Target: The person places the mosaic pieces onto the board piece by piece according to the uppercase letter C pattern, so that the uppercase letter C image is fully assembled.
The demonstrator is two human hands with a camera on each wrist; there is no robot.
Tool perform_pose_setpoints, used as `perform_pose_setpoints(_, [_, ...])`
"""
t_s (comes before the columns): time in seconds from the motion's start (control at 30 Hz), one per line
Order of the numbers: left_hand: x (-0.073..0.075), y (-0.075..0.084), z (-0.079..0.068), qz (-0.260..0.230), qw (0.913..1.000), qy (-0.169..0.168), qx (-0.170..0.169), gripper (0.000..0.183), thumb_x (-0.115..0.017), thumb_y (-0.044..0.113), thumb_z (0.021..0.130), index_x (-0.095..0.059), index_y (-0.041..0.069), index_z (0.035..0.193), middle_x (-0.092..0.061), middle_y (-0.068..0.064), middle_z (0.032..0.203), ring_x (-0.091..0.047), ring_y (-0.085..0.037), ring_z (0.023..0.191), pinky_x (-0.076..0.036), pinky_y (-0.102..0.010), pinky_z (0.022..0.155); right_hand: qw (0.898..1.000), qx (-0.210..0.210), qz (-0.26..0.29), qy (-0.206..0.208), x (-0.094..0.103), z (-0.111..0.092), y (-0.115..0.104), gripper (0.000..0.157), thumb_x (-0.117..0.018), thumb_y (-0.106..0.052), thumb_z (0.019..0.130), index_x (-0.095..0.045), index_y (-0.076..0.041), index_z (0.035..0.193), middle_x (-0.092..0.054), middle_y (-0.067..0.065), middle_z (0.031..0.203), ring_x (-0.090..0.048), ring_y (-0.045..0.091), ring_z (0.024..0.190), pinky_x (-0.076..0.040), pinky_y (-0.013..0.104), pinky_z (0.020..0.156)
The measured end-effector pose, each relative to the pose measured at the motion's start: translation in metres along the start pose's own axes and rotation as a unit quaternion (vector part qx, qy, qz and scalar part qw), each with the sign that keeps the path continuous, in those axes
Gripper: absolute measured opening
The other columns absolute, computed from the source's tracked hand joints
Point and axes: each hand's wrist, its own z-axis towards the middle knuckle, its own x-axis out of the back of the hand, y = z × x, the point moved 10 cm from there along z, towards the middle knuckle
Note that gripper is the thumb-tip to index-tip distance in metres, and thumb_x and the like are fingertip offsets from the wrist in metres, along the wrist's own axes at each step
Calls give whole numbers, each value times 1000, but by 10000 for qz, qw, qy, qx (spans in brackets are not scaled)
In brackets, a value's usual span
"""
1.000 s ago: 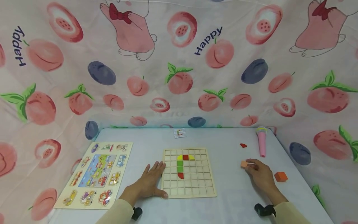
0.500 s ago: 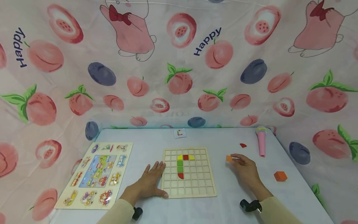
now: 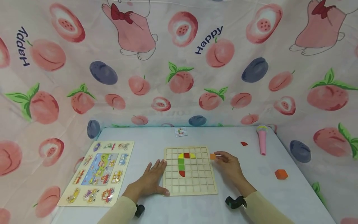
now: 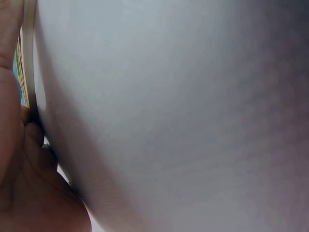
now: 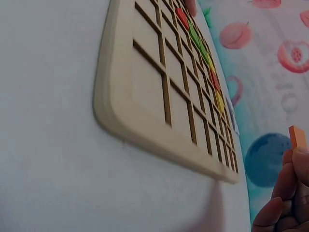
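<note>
A wooden grid board lies mid-table, with yellow, red and green flat pieces set in an angled line; two green squares form the upright part and a red quarter piece its lower end. My left hand rests along the board's left edge, fingers spread and straight, thumb at the lower left corner. In my right hand a small orange square tile is pinched between thumb and fingers, right at the board's right edge. The right wrist view shows that tile standing up from the fingertips.
A picture puzzle board lies at the left. Behind the grid stands a small pattern card. To the right are a red quarter piece, a pink toy microphone and an orange block. A fruit-print cloth hangs behind the table.
My right hand has carried the orange tile leftward from near the orange block to the grid board's right edge. The left hand stays in place on the board.
</note>
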Motion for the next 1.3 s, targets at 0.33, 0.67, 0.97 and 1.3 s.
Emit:
perform_pose_setpoints(0.33, [1, 3, 0, -32, 10000, 4, -8, 136, -89, 66, 68, -21, 6, 169, -15, -12, 178, -7, -33, 166, 1, -57, 135, 9996, -7, 167, -235, -39, -7, -9, 29, -73, -2, 96, -75, -11, 124, -77, 11, 115, -72, 22, 106, -56, 15, 78])
perform_pose_setpoints(0.67, [-1, -1, 3, 16, 10000, -9, 39, 138, -88, 68, 66, -19, 9, 170, -13, -9, 178, -4, -30, 166, 4, -56, 135, 9966, 303, 29, -760, -82, -20, -17, 26, -74, -4, 96, -77, -15, 119, -76, 0, 103, -66, 14, 96, -56, 18, 77])
perform_pose_setpoints(0.97, [-2, -2, 2, -9, 10000, 14, 22, 137, -89, 68, 67, -20, 8, 169, -13, -9, 178, -5, -31, 166, 4, -55, 135, 9843, 961, -970, -1120, -105, -32, -23, 21, -77, -5, 93, -77, -16, 112, -72, -6, 97, -62, 10, 89, -55, 22, 78])
perform_pose_setpoints(1.3, [-1, -1, 1, -58, 10000, 37, 50, 136, -90, 65, 67, -21, 7, 169, -15, -10, 178, -6, -32, 166, 3, -56, 135, 9729, 1317, -1480, -1196, -111, -38, -30, 18, -78, -6, 92, -79, -14, 109, -69, -9, 94, -55, 10, 86, -50, 22, 75])
